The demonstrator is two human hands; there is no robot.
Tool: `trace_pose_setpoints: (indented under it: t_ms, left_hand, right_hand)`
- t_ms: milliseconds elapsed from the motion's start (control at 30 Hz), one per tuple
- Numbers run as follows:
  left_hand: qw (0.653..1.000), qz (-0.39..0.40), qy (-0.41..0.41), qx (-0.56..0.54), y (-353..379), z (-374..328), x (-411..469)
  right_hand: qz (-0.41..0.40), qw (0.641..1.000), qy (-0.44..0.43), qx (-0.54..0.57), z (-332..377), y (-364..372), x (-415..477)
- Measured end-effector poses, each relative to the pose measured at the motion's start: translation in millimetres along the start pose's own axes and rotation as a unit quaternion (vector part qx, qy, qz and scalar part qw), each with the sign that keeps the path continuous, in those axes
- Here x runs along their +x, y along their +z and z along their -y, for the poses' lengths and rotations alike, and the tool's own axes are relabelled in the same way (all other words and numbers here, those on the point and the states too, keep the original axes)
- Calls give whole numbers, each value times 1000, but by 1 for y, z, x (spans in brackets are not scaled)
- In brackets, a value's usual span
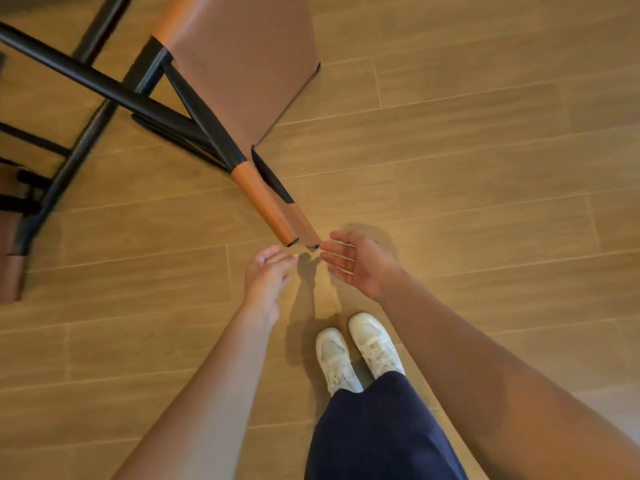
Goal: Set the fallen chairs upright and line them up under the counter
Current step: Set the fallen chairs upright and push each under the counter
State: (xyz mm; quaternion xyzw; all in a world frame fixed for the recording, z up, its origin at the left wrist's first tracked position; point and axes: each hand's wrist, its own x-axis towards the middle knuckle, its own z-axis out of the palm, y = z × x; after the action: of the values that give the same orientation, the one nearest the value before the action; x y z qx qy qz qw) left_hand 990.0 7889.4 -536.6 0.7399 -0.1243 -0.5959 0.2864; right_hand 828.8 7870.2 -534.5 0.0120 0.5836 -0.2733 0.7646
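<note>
Two hands reach down in the head view; the left hand (266, 275) and the right hand (358, 266) are in the middle of the frame, apart, fingers loose, holding nothing; I think they sit on both sides of the post end so they can grab it and lift; the fallen chair (242, 64) lies on the wooden floor (485, 150) in the upper left; its brown post (272, 209) is long and slants from the upper left down to the middle, pointing at the hands; the right fingertips are just beside its tip, touching or not I cannot tell; white shoes (337, 356) stand below.
</note>
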Motion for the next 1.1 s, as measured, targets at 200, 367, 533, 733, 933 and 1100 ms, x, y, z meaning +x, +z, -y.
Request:
trace_pose_setpoints:
  t_ms: [200,367,533,733,933,1100]
  left_hand:
    - [998,-15,53,25,36,43,68]
    - [993,-110,26,-32,60,45,110]
    - [966,-247,65,-30,72,45,119]
    - [970,-236,63,-17,66,24,110]
    - [969,-231,80,39,71,1,78]
    - [978,-202,59,16,74,-17,43]
  right_hand:
    - [-17,999,35,13,-36,-11,88]
    - [-17,996,77,45,-54,-11,139]
    - [12,993,83,85,-55,3,161]
    - [1,986,82,147,-57,25,158]
    - [-12,973,79,218,-36,40,137]
    - [-40,953,96,286,-18,37,103]
